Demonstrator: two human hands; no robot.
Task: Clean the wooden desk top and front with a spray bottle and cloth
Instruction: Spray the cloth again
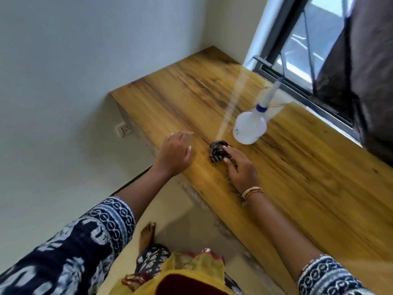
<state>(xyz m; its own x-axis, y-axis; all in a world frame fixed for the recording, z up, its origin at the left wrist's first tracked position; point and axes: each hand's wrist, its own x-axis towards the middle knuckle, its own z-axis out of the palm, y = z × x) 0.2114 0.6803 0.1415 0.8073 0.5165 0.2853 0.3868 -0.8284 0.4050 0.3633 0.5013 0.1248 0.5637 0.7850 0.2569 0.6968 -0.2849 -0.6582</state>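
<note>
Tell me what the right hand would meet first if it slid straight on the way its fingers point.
The right hand rests on the desk top, fingers already touching the bunched dark cloth. So the cloth comes first. Past it the line seems to run left of the spray bottle, though depth is unclear.

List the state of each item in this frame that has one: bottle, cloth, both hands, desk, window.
spray bottle: standing on the desk, untouched.
cloth: bunched up on the desk, under the right hand's fingers.
right hand: fingers on the cloth.
left hand: over the desk's front edge, holding nothing.
wooden desk: glossy; wet or dry, cannot tell.
window: open or closed, cannot tell.
</note>
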